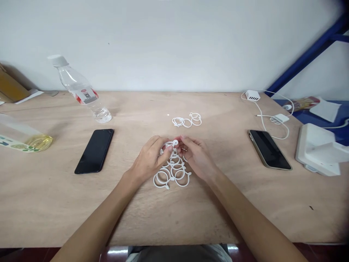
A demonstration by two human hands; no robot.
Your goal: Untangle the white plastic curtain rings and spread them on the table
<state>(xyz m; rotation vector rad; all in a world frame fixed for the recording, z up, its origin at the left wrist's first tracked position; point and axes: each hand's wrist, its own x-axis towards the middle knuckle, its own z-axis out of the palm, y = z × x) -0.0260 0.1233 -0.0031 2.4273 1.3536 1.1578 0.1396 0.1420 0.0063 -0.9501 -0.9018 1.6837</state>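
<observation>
My left hand [152, 155] pinches a white plastic ring [169, 143] with a small round eyelet, a curtain ring by its look. Close against the eyelet on the right is my right hand [196, 154]. Its fingers are curled and its thumb is bent in; what lies between them, if anything, is hidden. Below and between both hands lies a loose pile of similar white rings [174, 171], several of them overlapping, partly covered by my fingers. Farther back on the table sits a smaller group of white rings [187, 121], apart from the pile.
A black phone [94, 151] and a tilted-looking clear water bottle [81, 91] stand left, with a bottle of yellow liquid [32, 140] beyond. At right are another phone [269, 149], a white charging stand [319, 151], a USB charger [252, 95] and cables. The wall borders the wooden table [141, 218].
</observation>
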